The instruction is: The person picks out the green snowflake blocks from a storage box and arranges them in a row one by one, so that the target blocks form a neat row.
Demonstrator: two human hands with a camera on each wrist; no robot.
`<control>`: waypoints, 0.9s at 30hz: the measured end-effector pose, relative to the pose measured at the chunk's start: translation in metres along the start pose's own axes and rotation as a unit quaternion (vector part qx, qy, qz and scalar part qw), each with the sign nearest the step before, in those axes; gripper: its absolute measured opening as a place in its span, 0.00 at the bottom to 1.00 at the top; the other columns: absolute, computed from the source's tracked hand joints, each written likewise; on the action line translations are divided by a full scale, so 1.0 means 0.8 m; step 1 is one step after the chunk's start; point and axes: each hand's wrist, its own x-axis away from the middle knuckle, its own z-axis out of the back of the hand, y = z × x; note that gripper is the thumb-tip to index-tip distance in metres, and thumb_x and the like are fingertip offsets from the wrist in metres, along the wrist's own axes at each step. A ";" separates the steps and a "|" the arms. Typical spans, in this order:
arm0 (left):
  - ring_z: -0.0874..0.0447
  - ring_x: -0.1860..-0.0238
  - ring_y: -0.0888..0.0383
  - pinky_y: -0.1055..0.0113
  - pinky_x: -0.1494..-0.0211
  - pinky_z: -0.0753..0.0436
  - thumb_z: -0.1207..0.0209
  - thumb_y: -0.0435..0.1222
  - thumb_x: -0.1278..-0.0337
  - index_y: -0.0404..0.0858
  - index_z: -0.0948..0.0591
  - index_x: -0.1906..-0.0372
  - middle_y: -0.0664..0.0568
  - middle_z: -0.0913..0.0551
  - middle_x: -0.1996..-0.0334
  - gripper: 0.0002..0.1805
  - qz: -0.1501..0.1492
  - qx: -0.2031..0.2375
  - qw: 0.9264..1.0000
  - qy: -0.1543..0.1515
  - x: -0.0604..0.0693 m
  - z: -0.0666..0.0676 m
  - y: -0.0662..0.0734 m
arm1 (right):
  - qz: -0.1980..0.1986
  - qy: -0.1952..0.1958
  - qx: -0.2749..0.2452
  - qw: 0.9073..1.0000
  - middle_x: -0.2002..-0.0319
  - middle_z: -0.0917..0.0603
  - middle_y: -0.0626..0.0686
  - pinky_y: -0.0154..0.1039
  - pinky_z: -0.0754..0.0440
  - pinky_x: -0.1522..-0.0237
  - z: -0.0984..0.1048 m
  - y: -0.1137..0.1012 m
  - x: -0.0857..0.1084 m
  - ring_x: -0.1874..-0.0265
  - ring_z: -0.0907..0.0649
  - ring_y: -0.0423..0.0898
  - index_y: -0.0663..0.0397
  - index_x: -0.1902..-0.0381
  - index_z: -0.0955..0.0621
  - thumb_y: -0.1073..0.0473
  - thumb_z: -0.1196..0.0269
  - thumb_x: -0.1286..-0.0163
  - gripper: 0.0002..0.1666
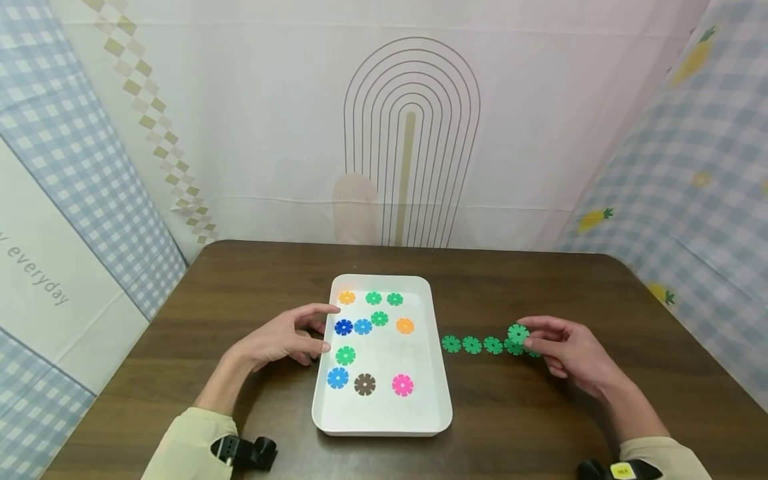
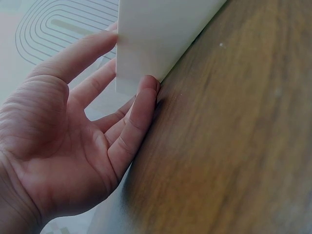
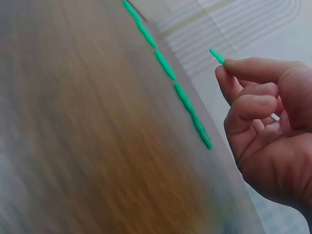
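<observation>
My right hand (image 1: 570, 353) pinches a green notched plastic disc (image 1: 519, 333) between thumb and fingertips. In the right wrist view that disc (image 3: 217, 56) is seen edge-on, raised above the table. Below it lies a row of several green notched discs (image 1: 471, 345), its right end partly hidden by the hand. My left hand (image 1: 285, 340) rests its fingers and thumb against the left rim of a white tray (image 1: 414, 420). In the left wrist view, its fingertips touch the tray's outer wall (image 2: 156, 29). Flat in the tray are several more green discs (image 1: 345, 355).
Other discs in the tray are orange (image 1: 405, 326), dark blue (image 1: 344, 327), light blue (image 1: 338, 378), brown (image 1: 365, 385) and pink (image 1: 403, 385). All stand on a dark wooden table (image 1: 240, 280). Patterned cloths (image 1: 270, 133) hang behind and at both sides.
</observation>
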 end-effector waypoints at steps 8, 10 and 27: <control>0.17 0.56 0.48 0.56 0.55 0.13 0.28 0.40 0.36 0.48 0.29 0.23 0.38 0.23 0.43 0.38 -0.001 0.003 1.000 -0.001 -0.001 0.000 -0.001 | -0.022 0.025 0.011 0.999 0.64 0.16 0.39 0.36 0.32 0.82 0.033 0.009 0.005 0.85 0.37 0.41 0.40 0.39 0.15 0.57 0.34 0.22 0.17; 0.17 0.56 0.48 0.56 0.55 0.13 0.28 0.40 0.36 0.48 0.29 0.23 0.38 0.23 0.43 0.38 -0.001 0.004 1.000 -0.002 -0.001 0.000 -0.001 | -0.025 0.028 0.013 0.999 0.65 0.18 0.39 0.36 0.33 0.82 0.040 0.011 0.007 0.85 0.37 0.41 0.38 0.39 0.15 0.57 0.35 0.22 0.16; 0.17 0.56 0.48 0.55 0.54 0.13 0.28 0.40 0.36 0.48 0.29 0.23 0.38 0.23 0.42 0.38 -0.002 0.004 1.000 -0.002 -0.002 0.000 -0.003 | -0.033 0.034 0.049 0.998 0.71 0.19 0.42 0.34 0.31 0.82 0.061 0.033 0.011 0.85 0.34 0.36 0.38 0.42 0.15 0.59 0.34 0.22 0.15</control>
